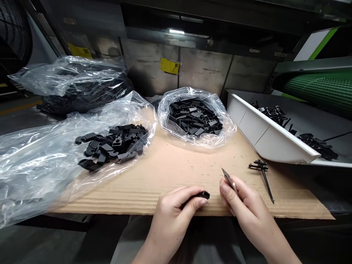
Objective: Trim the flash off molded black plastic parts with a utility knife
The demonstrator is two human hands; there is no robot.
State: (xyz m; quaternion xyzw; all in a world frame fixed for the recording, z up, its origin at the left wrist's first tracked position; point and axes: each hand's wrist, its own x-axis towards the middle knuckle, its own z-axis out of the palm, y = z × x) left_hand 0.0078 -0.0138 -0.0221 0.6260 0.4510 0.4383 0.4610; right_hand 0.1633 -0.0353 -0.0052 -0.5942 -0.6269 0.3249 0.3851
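Note:
At the front edge of the cardboard sheet [176,172], my left hand [178,209] is closed around a black plastic part [203,195], most of it hidden by the fingers. My right hand [244,201] grips a craft knife [230,181], its pointed blade tilted up and to the left, apart from the part. Right of that hand lies a black plastic sprue [262,172] with a long stem. Beyond my hands, a clear bag [227,128] stands opened around a heap of black plastic parts [195,117].
More black parts [115,145] lie on a clear plastic bag [63,143] at left, with filled bags [82,84] behind. At right, a white tray [264,132] holds black sprues, below a green mesh belt [319,86]. A metal panel [203,69] closes off the back.

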